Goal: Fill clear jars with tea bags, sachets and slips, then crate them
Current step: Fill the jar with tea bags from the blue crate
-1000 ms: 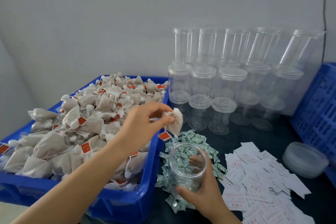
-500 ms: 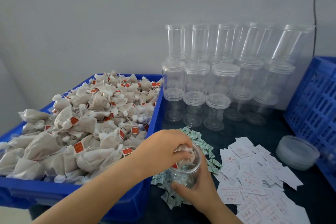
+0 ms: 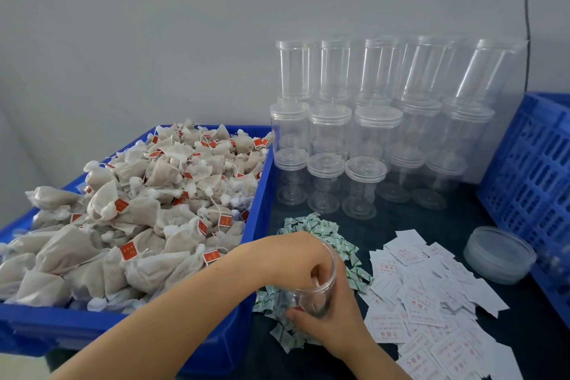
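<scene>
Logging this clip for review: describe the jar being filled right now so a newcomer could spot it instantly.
Start at the blue bin heaped with tea bags; just off its near right corner, over the green sachets, is the open jar. Unlike the lidded stacked jars behind, the right hand grips it and the left hand reaches inside.

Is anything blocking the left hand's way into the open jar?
Nothing visible does. The left hand already reaches into the mouth of the clear jar, which the right hand grips; no lid covers it.

Clear glossy plastic jar [image 3: 320,290], papery tea bags [image 3: 138,213]
</scene>
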